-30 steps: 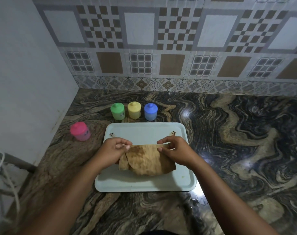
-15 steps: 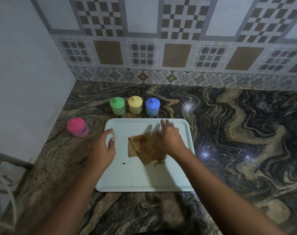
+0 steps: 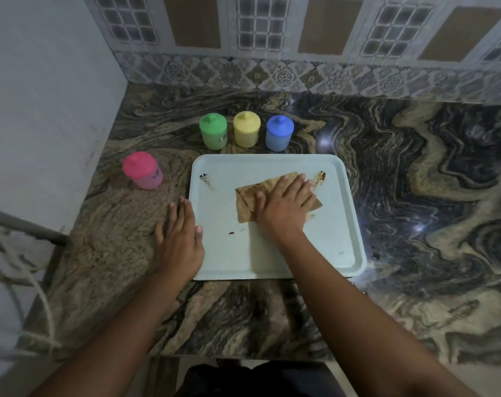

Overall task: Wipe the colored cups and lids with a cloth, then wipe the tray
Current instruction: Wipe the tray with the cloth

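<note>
On a dark marble countertop (image 3: 415,224) with swirling tan and black veins sits a pale, rectangular plastic tray (image 3: 341,247) with rounded corners and a low raised rim. The person's right hand (image 3: 286,204) lies palm down on a folded brown cloth (image 3: 249,202), pressing it flat against the tray floor a little right of the middle, toward the far side. Its fingers are stretched out and slightly spread, pointing to the far right, and they cover most of the cloth; folded edges stick out to the left and right of the hand. Dark brown smears (image 3: 320,176) mark the tray just beyond the fingertips near the far right corner, more smears (image 3: 204,177) sit near the far left corner, and a small dark spot (image 3: 231,233) lies near the middle, left of the wrist.

The left hand (image 3: 180,239) rests palm down at the tray's left edge, fingers straight and close together on the counter, thumb lying against the rim. It grips nothing.

Beyond the far edge of the tray three small lidded plastic cups stand upright in a row: a green cup (image 3: 213,131), a yellow cup (image 3: 246,129) and a blue cup (image 3: 280,132), close beside each other but apart from the tray. A pink lidded cup (image 3: 141,170) stands alone to the left, apart from the tray, near a plain grey wall (image 3: 43,110). Patterned tiles (image 3: 272,38) line the wall behind the counter.
</note>
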